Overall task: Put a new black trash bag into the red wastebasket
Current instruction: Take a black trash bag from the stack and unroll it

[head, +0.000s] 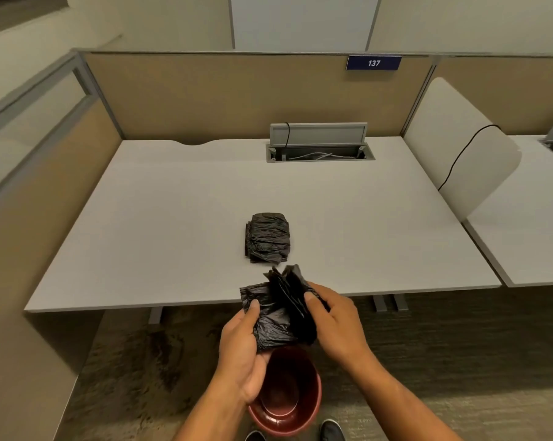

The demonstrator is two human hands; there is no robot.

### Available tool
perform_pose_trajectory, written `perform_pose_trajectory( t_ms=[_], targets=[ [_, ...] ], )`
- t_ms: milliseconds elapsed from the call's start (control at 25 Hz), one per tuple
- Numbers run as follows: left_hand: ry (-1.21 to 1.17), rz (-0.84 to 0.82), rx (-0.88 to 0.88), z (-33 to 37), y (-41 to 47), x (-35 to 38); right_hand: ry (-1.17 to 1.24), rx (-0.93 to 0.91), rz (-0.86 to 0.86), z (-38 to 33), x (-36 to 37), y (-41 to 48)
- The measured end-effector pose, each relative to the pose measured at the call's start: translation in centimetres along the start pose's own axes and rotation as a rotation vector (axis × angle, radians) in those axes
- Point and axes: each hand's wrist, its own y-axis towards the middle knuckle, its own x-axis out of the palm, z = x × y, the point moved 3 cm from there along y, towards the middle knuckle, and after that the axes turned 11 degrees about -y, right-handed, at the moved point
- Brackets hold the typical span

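A folded black trash bag is held up in front of the desk edge, partly spread. My left hand grips its left side with the thumb on top. My right hand grips its right side. The red wastebasket stands on the floor right below the bag, between my forearms, with nothing inside it. A stack of folded black trash bags lies on the white desk just beyond my hands.
Beige partition walls close the desk at the back and left. An open cable tray sits at the desk's rear. A white divider separates a neighbouring desk on the right. My shoes flank the basket on carpet.
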Motion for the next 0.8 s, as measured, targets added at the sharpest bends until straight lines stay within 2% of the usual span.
perform_pose_trajectory(
  t_ms=[240, 400, 520, 640, 800],
  targets=[
    [0.002, 0.032, 0.029, -1.3, -1.2, 0.9, 0.426, 0.356, 0.004, 5.0, -5.4, 1.3],
    [0.028, 0.002, 0.039, -2.2, -2.2, 2.0, 0.571, 0.447, -0.015, 8.4, -7.3, 1.5],
    [0.061, -0.005, 0.049, -3.1, -2.8, 2.9, 0.375, 0.357, -0.042, 9.4, -8.2, 1.4],
    [0.089, -0.009, 0.067, -3.6, -3.2, 3.8, 0.178, 0.299, 0.026, 10.2, -9.0, 1.8],
    [0.096, -0.003, 0.084, -3.6, -3.0, 3.8, 0.142, 0.300, 0.092, 10.8, -10.7, 2.5]
  ],
)
